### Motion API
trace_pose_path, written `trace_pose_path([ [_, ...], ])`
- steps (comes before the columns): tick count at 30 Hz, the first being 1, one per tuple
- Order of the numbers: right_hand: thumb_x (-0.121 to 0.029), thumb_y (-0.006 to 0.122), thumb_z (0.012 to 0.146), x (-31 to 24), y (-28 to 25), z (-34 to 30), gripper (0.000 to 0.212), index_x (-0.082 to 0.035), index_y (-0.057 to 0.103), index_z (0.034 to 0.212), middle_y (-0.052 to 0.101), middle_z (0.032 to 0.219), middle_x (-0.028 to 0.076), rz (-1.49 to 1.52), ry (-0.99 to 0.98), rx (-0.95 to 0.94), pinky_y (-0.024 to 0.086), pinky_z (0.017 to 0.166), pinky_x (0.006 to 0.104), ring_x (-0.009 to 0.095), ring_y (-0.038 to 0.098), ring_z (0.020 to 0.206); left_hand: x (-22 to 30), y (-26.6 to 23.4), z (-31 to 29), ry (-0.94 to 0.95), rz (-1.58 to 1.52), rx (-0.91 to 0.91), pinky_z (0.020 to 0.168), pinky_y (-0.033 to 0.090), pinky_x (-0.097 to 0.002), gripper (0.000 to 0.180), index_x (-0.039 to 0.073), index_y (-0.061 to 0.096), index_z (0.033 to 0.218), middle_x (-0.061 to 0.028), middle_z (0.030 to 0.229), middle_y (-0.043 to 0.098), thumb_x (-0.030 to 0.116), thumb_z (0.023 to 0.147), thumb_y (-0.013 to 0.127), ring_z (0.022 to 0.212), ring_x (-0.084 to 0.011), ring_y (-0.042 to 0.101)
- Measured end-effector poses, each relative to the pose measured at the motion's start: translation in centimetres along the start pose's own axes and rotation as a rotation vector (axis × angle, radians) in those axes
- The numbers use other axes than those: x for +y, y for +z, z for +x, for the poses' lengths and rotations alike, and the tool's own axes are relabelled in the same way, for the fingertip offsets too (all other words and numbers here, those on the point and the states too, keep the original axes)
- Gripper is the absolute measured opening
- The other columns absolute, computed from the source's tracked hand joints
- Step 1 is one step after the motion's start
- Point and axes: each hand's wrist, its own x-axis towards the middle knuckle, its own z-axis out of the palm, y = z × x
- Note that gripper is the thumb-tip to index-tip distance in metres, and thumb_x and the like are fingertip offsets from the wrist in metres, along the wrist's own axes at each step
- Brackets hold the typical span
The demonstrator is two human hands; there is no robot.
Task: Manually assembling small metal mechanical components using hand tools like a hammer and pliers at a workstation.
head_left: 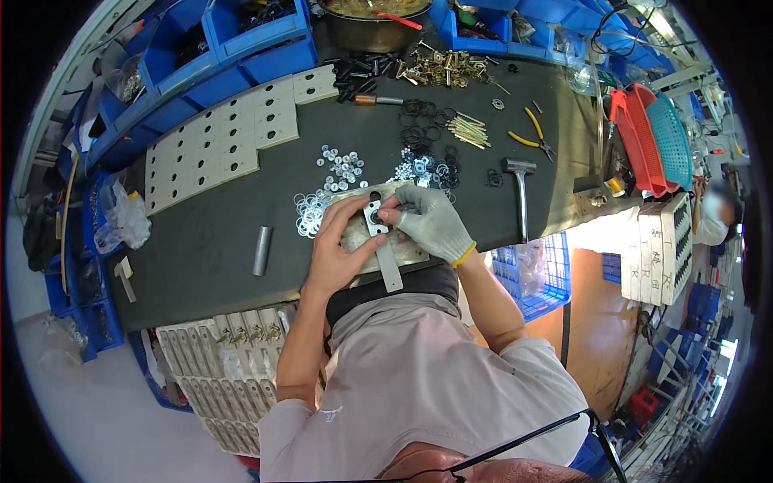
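My bare left hand point(332, 256) grips a long light-grey metal plate point(390, 270) between thumb and fingers, near the bench's front edge. The plate has holes in its upper part and slants toward my body. My right hand point(435, 224), in a whitish glove with a yellow cuff, is closed with its bare fingertips pinched against a dark hole of the plate. Whatever those fingertips hold is too small to make out. Beneath both hands lies a pale work block point(415, 256), partly covered. Shiny rings point(309, 216) and small washers point(345, 165) are scattered just beyond my left hand.
A hammer point(521, 189) and yellow-handled pliers point(533, 137) lie at right. A metal cylinder point(262, 251) rests at left. Farther back are plates with holes point(201, 153), black rings point(419, 121), brass parts point(447, 68) and blue bins point(262, 40). Red point(644, 145) and teal baskets point(672, 145) stand right.
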Motion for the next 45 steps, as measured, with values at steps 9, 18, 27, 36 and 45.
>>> trace_pose_path([
  [9, -0.027, 0.079, 0.09, 0.0, -0.9, 0.7, 0.033, 0.001, 0.073, 0.106, 0.074, 0.09, 0.01, -0.229, -0.18, -0.055, 0.055, 0.078, 0.0315, 0.016, 0.07, 0.084, 0.8, -0.1, 0.6, 0.078, 0.15, 0.034, 0.093, 0.054, -0.04, 0.031, 0.0, 0.07, 0.107, -0.0147, 0.117, 0.07, 0.005, 0.079, 0.084, 0.108, -0.0324, 0.067],
  [18, -0.026, 0.072, 0.091, 2.2, -23.2, 4.4, 0.03, -0.011, 0.073, 0.117, 0.068, 0.122, 0.015, -1.147, -0.357, 0.68, 0.051, 0.099, 0.0448, 0.036, 0.063, 0.117, 1.3, 1.7, -0.3, -0.012, 0.139, 0.157, 0.09, 0.054, -0.0354, 0.028, -0.002, 0.066, 0.104, -0.0162, 0.117, 0.07, 0.005, 0.082, 0.083, 0.103, -0.0285, 0.069],
  [27, -0.023, 0.074, 0.089, 2.9, -28.0, 5.2, 0.023, -0.012, 0.075, 0.109, 0.068, 0.123, 0.011, -1.38, -0.199, 0.463, 0.048, 0.103, 0.0453, 0.036, 0.06, 0.118, 2.8, 1.0, 0.1, -0.026, 0.252, 0.107, 0.09, 0.054, -0.0388, 0.026, -0.003, 0.065, 0.1, -0.0163, 0.114, 0.069, 0.008, 0.083, 0.082, 0.104, -0.0326, 0.067],
  [36, -0.028, 0.063, 0.1, -1.1, -21.8, 2.7, 0.041, -0.001, 0.06, 0.131, 0.067, 0.126, 0.014, 0.72, -0.63, 0.401, 0.055, 0.086, 0.0373, 0.027, 0.068, 0.106, 4.1, -0.4, 1.9, 0.006, 0.375, -0.097, 0.088, 0.05, -0.0445, 0.025, -0.004, 0.061, 0.096, -0.017, 0.109, 0.066, 0.009, 0.083, 0.078, 0.1, -0.0376, 0.062],
  [45, -0.031, 0.071, 0.093, -1.1, -4.4, 10.3, 0.032, -0.008, 0.067, 0.116, 0.069, 0.11, 0.013, -0.781, -0.511, -0.07, 0.053, 0.089, 0.0431, 0.033, 0.069, 0.1, 5.6, -0.7, 2.9, -0.105, 0.461, -0.201, 0.084, 0.051, -0.0459, 0.025, -0.005, 0.06, 0.098, -0.0185, 0.101, 0.062, 0.009, 0.085, 0.076, 0.092, -0.0387, 0.062],
])
